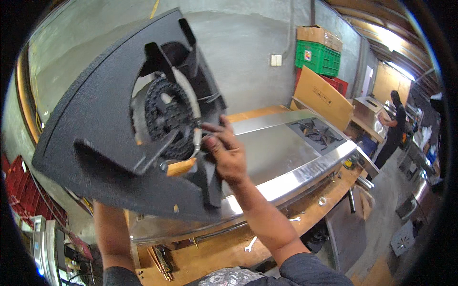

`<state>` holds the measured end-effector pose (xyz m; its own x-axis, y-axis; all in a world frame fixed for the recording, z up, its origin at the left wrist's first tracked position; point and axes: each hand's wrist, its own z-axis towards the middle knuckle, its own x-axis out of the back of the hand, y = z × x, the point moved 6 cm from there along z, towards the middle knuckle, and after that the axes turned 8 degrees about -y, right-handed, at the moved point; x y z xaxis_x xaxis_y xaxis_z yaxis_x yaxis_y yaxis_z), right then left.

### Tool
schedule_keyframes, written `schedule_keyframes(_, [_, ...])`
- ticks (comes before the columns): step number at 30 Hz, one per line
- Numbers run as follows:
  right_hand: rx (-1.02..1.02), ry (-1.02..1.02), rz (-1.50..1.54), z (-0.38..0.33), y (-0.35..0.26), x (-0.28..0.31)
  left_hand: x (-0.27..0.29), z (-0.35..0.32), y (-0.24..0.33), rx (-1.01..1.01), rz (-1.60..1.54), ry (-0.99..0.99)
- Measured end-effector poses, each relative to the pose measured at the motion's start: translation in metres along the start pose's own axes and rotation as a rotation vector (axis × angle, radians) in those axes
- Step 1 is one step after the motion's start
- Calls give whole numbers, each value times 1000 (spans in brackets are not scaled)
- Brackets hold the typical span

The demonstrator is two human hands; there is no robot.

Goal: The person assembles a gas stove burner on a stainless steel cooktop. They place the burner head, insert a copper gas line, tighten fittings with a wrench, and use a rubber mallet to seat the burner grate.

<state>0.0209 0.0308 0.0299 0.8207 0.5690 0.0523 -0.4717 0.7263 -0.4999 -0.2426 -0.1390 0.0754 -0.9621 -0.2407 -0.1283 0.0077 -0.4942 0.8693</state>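
Observation:
A black stove-top plate (pixel 86 124), tilted up in front of me, has raised pot supports and a wide round opening. Through that opening shows a round, dark, rough-surfaced burner (pixel 169 119) with a pale metal ring around it. My left forearm (pixel 112 233) goes up behind the plate's lower edge, and the plate hides the left hand. My right hand (pixel 229 152) is at the right side of the opening, fingers bent and closed beside the ring. Whatever small thing is between its thumb and index finger cannot be made out.
Behind the plate, a long stainless-steel stove body (pixel 272 148) lies on a wooden bench (pixel 229 264). Another black burner plate (pixel 317 133) is set in its far end. Wrenches (pixel 251 244) and a tape roll (pixel 322 201) lie along the front. Further right, a person (pixel 395 126) stands at another bench.

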Motion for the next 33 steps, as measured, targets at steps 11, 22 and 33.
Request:
schedule_keyframes(11, [244, -224, -880, 25, -17, -16, 12, -37, 11, 74, 515, 69])
schedule_keyframes(22, [79, -617, -847, 9, 77, -67, 82, -62, -137, 173, 246, 390])
schedule_keyframes(33, [-161, -745, -708, -10, 136, -70, 87, -72, -163, 323, 216, 438])
